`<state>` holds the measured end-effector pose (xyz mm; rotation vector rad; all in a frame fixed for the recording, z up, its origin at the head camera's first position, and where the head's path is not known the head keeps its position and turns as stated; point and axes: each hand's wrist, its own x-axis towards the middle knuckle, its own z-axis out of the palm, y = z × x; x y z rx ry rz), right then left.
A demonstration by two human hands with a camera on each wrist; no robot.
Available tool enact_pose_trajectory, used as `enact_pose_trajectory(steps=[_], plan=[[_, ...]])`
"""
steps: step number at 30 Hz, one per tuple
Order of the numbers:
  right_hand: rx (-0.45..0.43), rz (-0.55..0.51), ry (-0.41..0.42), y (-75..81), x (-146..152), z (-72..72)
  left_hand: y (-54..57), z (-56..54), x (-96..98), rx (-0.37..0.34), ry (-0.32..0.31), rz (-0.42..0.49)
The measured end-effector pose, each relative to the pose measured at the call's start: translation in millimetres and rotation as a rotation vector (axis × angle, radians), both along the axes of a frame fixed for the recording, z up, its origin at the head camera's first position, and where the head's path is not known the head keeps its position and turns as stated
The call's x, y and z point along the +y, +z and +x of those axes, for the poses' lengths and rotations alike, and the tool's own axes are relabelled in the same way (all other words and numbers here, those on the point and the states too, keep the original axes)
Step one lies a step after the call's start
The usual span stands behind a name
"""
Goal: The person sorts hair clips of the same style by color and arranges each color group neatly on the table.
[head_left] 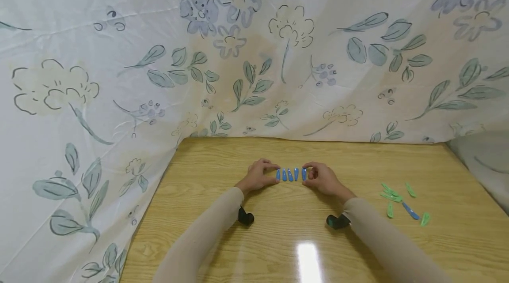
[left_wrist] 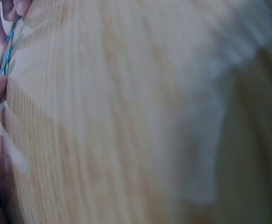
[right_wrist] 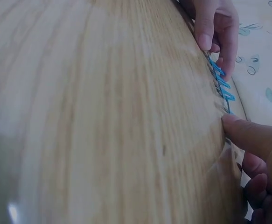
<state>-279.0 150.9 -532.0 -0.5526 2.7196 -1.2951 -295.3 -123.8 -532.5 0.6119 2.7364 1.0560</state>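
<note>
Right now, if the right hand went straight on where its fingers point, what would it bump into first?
The right hand seems to pinch the row's rightmost blue clip, so straight on, they would probably bump the next blue clip to its left first. Exact heights are hard to tell.

I've got a wood-grain tabletop [head_left: 278,221] with five blue hair clips [head_left: 290,175] in a row, plus some green clips [head_left: 393,197] and another blue clip [head_left: 410,211] kinda scattered off to my right.

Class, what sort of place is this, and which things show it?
Probably an indoor tabletop workspace: a wood-grain table, floral fabric hanging behind it, and blue snap hair clips in a row.
</note>
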Motion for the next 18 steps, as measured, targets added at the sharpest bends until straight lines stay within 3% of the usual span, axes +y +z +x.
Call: enact_pose_trajectory(steps=[18], plan=[[-0.004,0.031,0.026,3.3,1.7,-4.6,1.6,-0.6,2.7,-0.027,0.015,0.029]])
